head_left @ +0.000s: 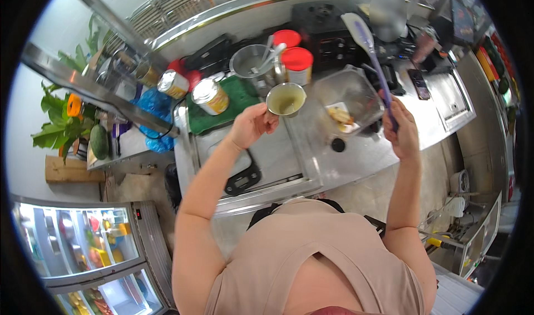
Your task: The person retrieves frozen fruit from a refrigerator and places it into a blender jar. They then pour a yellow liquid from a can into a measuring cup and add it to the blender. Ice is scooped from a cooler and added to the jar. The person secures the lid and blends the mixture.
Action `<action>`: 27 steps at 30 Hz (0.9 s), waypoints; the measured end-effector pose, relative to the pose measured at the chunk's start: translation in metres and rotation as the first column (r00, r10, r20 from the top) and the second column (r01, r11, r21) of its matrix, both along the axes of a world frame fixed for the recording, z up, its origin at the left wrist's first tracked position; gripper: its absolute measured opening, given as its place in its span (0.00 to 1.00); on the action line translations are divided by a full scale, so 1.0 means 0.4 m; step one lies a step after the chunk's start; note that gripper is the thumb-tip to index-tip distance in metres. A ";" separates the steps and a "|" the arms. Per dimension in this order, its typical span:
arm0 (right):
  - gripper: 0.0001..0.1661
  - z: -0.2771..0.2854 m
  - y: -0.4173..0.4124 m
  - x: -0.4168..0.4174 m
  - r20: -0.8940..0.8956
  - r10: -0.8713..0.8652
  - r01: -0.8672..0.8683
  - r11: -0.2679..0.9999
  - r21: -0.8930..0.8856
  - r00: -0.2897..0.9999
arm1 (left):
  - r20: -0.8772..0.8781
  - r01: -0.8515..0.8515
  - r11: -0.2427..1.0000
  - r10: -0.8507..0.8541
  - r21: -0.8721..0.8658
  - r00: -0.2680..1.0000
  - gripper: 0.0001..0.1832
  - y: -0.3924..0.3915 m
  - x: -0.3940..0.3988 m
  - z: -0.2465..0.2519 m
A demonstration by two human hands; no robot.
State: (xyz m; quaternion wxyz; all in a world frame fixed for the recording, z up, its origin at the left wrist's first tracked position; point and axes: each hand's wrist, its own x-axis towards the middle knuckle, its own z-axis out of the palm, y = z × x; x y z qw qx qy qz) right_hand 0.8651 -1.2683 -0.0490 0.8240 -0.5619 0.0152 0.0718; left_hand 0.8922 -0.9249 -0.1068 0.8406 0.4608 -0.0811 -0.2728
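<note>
In my left hand (pixel 255 125) is a small cup (pixel 286 100), held near its rim, with some yellowish-green contents visible inside. My right hand (pixel 401 129) is closed around the purple handle of a spatula (pixel 377 60), whose pale blade points up and away from me. Between the two hands, on the steel counter (pixel 308 156), stands a clear plastic container (pixel 369 87) with yellowish food pieces (pixel 341 116) seen in or through it. A black round cap (pixel 338 145) lies in front of that container. Behind the cup are a clear bowl (pixel 244 62) with utensils and two red-lidded tubs (pixel 297 60).
Two cans (pixel 210 97) stand at the left, one on a green cloth (pixel 246 91). A black kitchen scale (pixel 244 180) lies near the front edge. At the right lies a phone (pixel 418 84). A steel post (pixel 100 93) and a blue plastic bag (pixel 156 106) are on the left.
</note>
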 end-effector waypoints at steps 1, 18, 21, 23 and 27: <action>0.19 0.025 0.037 -0.006 0.031 0.023 -0.022 1.000 -0.014 0.999 | 0.013 -0.123 0.992 0.123 -0.011 0.992 0.15 0.040 -0.026 -0.035; 0.56 -0.125 0.862 0.315 -0.143 0.058 -0.123 0.854 -0.505 0.988 | 0.058 -0.777 0.524 0.815 0.350 0.576 0.13 0.609 -0.009 -0.455; 0.53 -0.210 0.835 0.216 0.112 -0.001 0.077 0.733 -0.676 0.994 | -0.126 -0.681 0.653 0.746 0.333 0.654 0.13 0.622 0.043 -0.462; 0.51 -0.209 0.784 0.102 0.066 0.192 -0.089 0.700 -0.709 0.979 | -0.163 -0.651 0.699 0.709 0.295 0.687 0.14 0.614 0.037 -0.446; 0.37 -0.208 0.655 -0.132 -0.246 0.308 -0.384 0.554 -0.739 0.919 | -0.071 -0.777 0.534 0.836 0.332 0.544 0.14 0.601 0.010 -0.471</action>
